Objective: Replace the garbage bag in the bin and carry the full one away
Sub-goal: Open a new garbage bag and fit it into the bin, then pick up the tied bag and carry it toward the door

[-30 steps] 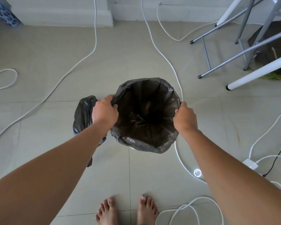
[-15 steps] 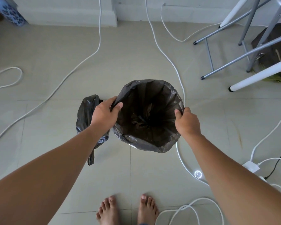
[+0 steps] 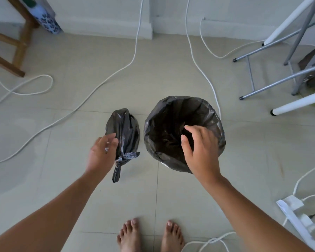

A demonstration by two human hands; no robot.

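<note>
Two bare hands hang over a tiled floor [image 3: 171, 197], neither holding anything. Landmark: the bin [image 3: 185, 133], lined with a fresh dark bag [image 3: 213, 113] whose edge is folded out over the whole rim; the mouth is round and open, the interior dark and creased.

Room around the bin: bare tile on its near side up to the person's feet [image 3: 149, 235]. Just beside its left stands the full bag [image 3: 123, 128], apart from the bin by a narrow strip of floor. Along the bin's right edge runs a white cable [image 3: 204, 75], touching or nearly so; I cannot tell which. Farther right of the bin, metal frame legs [image 3: 273, 84] and a white leg [image 3: 298, 102] crowd the floor. Well left of the bin, another cable [image 3: 91, 93] loops across the tile, and a wooden stool leg [image 3: 5, 66] sits far left and back. To the bin's near right lies a white power strip [image 3: 291, 206].

Full bag: small, black, glossy, knotted at its near end, with a tail trailing toward the feet.

Left hand [image 3: 101, 153]: grip spread, fingers relaxed, beside the full bag's knot; contact cannot be judged.
Right hand [image 3: 201, 151]: grip spread, fingers loosely bent, above the bin's near-right rim.
</note>
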